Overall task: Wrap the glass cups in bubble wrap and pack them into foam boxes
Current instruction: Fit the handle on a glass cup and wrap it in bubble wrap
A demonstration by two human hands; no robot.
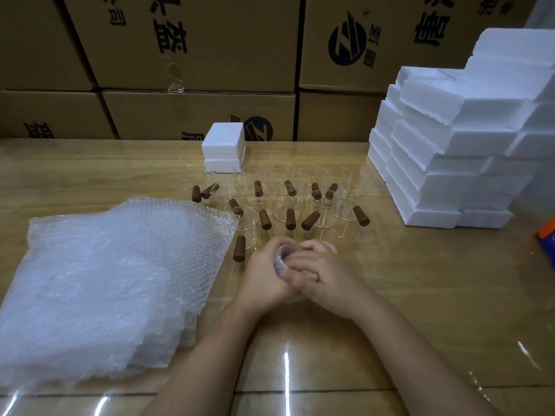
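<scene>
Gripping a bubble-wrapped cup (280, 262), left hand (264, 271) and right hand (324, 277).

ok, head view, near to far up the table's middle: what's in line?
A bubble-wrapped cup gripped by left hand and right hand → glass cups with wooden handles → foam box → cardboard cartons.

A warehouse packing station. Behind a wooden table (420, 295) covered with a clear glossy sheet, large brown cardboard cartons (195, 40) printed with black logos and Chinese characters are stacked into a wall. On the table are a tall stack of white foam boxes (450, 139) at right, piled sheets of bubble wrap (105, 280) at left, and rows of identical glass cups (312, 175) with wooden handles between them.
</scene>
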